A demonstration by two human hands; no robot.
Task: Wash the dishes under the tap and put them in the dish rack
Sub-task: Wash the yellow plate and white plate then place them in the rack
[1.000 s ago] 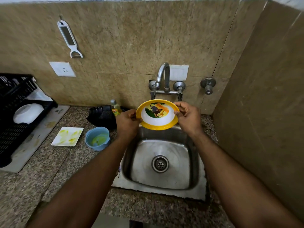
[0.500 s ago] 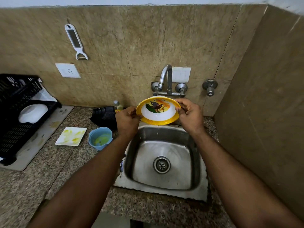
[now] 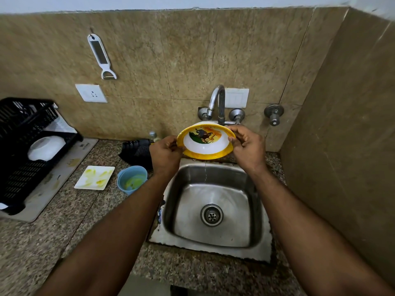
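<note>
Gripping the bowl [image 3: 206,144] between left hand [image 3: 165,153] and right hand [image 3: 248,149].

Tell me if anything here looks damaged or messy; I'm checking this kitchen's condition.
The sink rim is chipped and dark along its front edge. The square plate and blue cup on the counter carry yellow-green smears. The yellow bowl, held in both hands, drips into the sink.

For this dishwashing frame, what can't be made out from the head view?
- Tap spout mouth: hidden behind the yellow-rimmed picture bowl both hands hold, left hand and right hand.
- Small bottle: mostly hidden by the left hand and a black object; label unreadable.
- Black plastic dish rack: cut off by the left edge.
- Upturned white bowl in it: inside hidden.
</note>
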